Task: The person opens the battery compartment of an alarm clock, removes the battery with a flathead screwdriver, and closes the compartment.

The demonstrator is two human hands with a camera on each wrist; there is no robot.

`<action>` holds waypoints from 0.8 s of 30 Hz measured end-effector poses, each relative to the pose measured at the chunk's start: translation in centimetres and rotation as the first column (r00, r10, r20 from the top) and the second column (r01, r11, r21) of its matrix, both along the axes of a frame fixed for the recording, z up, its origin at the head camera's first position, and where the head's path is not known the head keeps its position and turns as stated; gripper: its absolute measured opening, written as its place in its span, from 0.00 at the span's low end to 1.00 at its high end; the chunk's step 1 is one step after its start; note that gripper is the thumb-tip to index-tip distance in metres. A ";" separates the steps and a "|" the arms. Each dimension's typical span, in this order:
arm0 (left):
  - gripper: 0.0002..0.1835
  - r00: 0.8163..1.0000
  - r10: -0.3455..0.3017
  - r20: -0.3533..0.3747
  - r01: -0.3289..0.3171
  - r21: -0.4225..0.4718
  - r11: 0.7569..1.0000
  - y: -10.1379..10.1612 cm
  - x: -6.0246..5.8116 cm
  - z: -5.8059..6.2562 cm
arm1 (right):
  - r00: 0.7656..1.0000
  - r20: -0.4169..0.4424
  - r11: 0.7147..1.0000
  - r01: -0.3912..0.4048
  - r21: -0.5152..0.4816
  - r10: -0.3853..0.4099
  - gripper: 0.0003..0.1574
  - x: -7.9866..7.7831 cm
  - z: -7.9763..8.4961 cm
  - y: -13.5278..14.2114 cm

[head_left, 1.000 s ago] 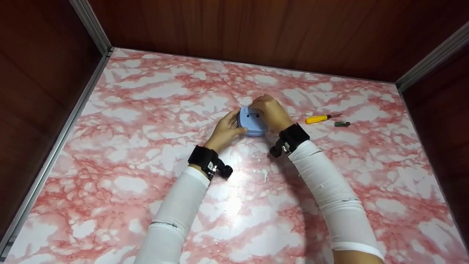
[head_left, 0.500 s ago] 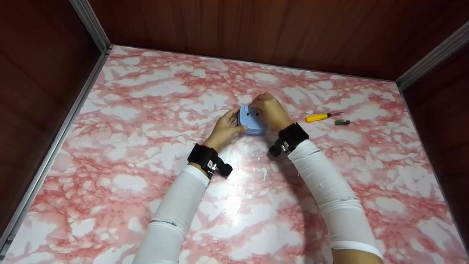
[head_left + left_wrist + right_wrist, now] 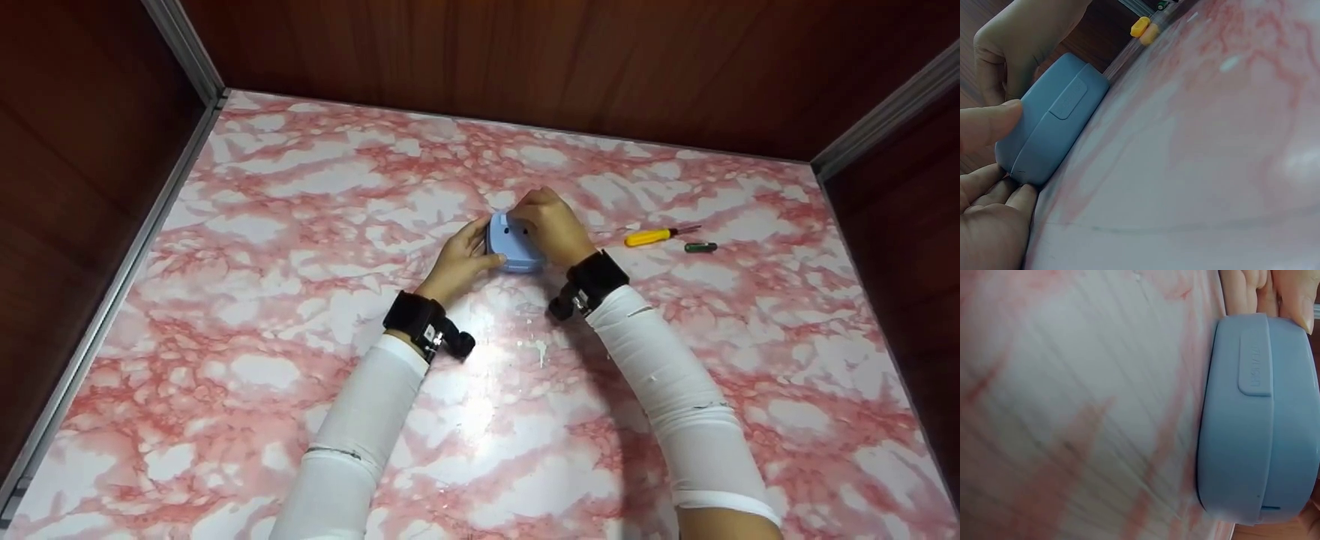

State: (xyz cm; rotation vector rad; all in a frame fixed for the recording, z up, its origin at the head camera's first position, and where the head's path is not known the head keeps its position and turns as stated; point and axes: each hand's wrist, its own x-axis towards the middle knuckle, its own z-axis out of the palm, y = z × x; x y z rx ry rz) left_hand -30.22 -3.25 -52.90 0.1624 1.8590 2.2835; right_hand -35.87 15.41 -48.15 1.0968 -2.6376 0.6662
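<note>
A light blue, round-cornered plastic case (image 3: pixel 516 251) lies on the table with two small dark holes in its top. A latch-like tab with raised lettering shows on its side (image 3: pixel 1255 363) in the right wrist view. My left hand (image 3: pixel 459 261) grips the case from the left, thumb on the top edge and fingers against the side, as the left wrist view also shows. My right hand (image 3: pixel 553 226) has its fingers curled down at the far right of the top, beside the holes. I cannot tell what its fingertips hold, since the hand and case cover them.
To the right lies a screwdriver (image 3: pixel 649 238) with a yellow handle, its shaft pointing right. Just beyond it is a short dark green piece (image 3: pixel 700 247). Dark wood-grain panels (image 3: pixel 517 60) with metal edging bound the marbled red and white table (image 3: pixel 300 240).
The whole head view shifts slightly upward. Both hands stay at the case in nearly the same pose, and the screwdriver and green piece stay put.
</note>
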 end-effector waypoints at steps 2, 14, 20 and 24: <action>0.44 1.000 0.002 -0.004 -0.002 -0.017 1.000 0.0 -0.1 0.0 | 1.000 0.000 1.000 0.008 0.012 -0.008 0.13 0.1 0.1 -0.1; 0.44 1.000 0.011 0.001 -0.011 0.007 1.000 0.2 -0.2 -0.2 | 0.991 -0.124 0.990 0.070 0.126 -0.054 0.12 0.7 0.2 -0.6; 0.44 1.000 0.013 0.001 -0.013 0.017 1.000 0.2 -0.2 -0.1 | 0.983 -0.159 0.983 0.115 0.146 -0.091 0.12 0.8 0.1 -0.8; 0.44 1.000 0.012 0.010 -0.012 0.018 1.000 0.2 -0.1 0.0 | 0.978 -0.178 0.983 0.132 0.128 -0.108 0.13 0.9 0.0 -0.8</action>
